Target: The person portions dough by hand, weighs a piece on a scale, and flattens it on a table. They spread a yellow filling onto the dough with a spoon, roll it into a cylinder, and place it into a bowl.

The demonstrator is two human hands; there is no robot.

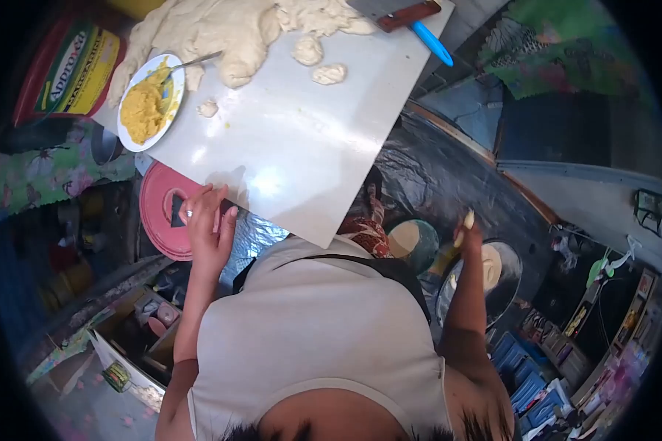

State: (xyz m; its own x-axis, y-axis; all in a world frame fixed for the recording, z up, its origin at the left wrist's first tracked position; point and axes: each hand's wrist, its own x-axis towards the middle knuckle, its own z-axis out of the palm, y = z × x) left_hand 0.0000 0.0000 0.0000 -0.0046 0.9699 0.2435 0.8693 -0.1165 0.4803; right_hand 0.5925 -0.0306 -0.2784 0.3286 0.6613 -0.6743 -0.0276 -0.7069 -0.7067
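My left hand [207, 214] is at the table's near left edge, its fingers apart and nothing in them; a ring shows on one finger. Out to the right, away from the table, my right hand [468, 234] has its fingers closed round a small pale piece of dough [469, 218]. A large mass of dough [206, 33] lies at the far side of the white table [272, 140], with small lumps [329, 73] apart from it. A white plate [175, 103] at the table's left edge bears a yellow paste [143, 114] and a spoon [195, 62].
A scraper with a brown handle [410, 15] and a blue-handled tool [432, 44] lie at the far right corner. Left stand a labelled bucket [70, 70] and a pink lid [158, 220]. Below right are a round tray of dough [504, 290] and a green round container [425, 246].
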